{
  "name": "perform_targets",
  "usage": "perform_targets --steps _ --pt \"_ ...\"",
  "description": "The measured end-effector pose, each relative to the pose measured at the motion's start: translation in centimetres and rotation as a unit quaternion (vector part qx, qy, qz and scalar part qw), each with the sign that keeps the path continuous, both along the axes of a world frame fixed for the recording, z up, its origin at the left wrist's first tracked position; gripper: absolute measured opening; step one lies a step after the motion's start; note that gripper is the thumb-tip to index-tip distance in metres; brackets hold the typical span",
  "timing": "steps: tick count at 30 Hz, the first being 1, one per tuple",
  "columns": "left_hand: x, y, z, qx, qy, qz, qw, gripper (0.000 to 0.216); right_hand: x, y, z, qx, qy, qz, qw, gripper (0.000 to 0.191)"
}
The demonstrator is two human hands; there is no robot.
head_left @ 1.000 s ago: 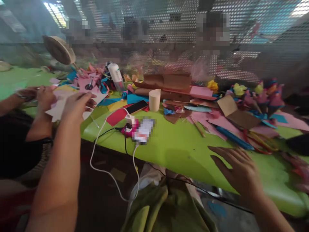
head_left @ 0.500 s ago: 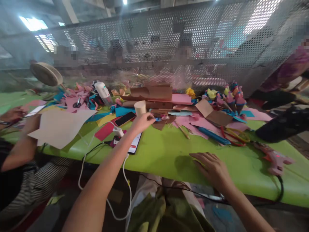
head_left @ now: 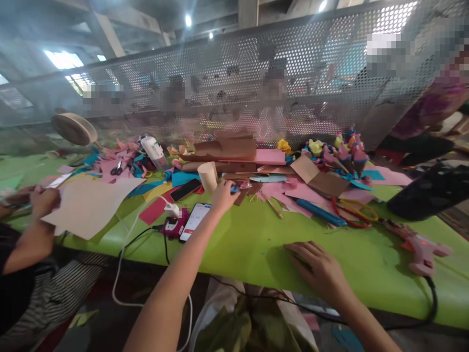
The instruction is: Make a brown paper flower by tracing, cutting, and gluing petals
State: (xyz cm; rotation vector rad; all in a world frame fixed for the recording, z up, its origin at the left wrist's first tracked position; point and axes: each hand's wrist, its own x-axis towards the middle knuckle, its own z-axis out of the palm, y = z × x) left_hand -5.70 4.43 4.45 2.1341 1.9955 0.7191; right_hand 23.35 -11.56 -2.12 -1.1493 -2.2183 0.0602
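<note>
My left hand (head_left: 223, 195) reaches across the green table (head_left: 256, 239) with its fingers pinched on a small blue scrap (head_left: 234, 188), just right of a cream paper cup (head_left: 208, 176). My right hand (head_left: 318, 270) lies flat on the table near its front edge, fingers spread, holding nothing. A lit phone (head_left: 195, 215) and a dark phone (head_left: 185, 189) lie to the left of my left hand.
Coloured paper scraps, brown card (head_left: 227, 146) and paper cones (head_left: 348, 151) cover the back of the table. A pink glue gun (head_left: 417, 247) lies at the right, a blue pen (head_left: 322, 212) in the middle. A person at the left holds a cream sheet (head_left: 88, 205). A mesh screen stands behind.
My left hand left the cream sheet at the far left and swung right to the scraps by the cup, closing on a blue piece. My right hand settled flat on the table.
</note>
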Motion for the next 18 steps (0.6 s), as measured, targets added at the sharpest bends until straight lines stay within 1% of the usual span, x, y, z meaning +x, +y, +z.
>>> perform_targets --steps 2,4,6,9,11,14,16,18 --pt "0.5 0.4 -0.6 -0.006 0.039 0.001 0.999 0.026 0.0 -0.1 0.0 -0.007 0.002 -0.003 1.0 0.028" --pt "0.5 0.9 -0.8 -0.005 0.059 0.016 0.998 0.024 0.0 -0.2 0.0 -0.014 0.006 -0.004 1.0 0.028" --pt "0.1 1.5 -0.6 -0.004 0.078 0.032 0.996 0.024 0.0 -0.3 0.0 -0.017 0.009 -0.002 1.0 0.028" --pt "-0.2 1.7 -0.2 -0.002 0.096 0.049 0.994 0.031 0.0 -0.3 0.0 -0.02 0.014 0.001 1.0 0.028" --pt "0.1 1.2 -0.1 0.001 0.105 0.041 0.994 0.032 -0.1 -0.3 0.0 -0.022 0.019 0.003 1.0 0.027" --pt "1.2 -0.5 -0.3 -0.011 0.147 -0.004 0.989 0.027 -0.1 -0.3 0.1 -0.023 0.022 0.006 0.999 0.026" --pt "1.9 -1.6 -0.6 -0.032 0.193 -0.022 0.98 0.034 -0.1 -0.3 0.0 -0.026 0.023 0.008 0.999 0.027" --pt "2.5 -2.3 -0.7 -0.047 0.233 -0.019 0.971 0.04 -0.2 -0.3 0.0 -0.033 0.022 0.007 0.999 0.027"
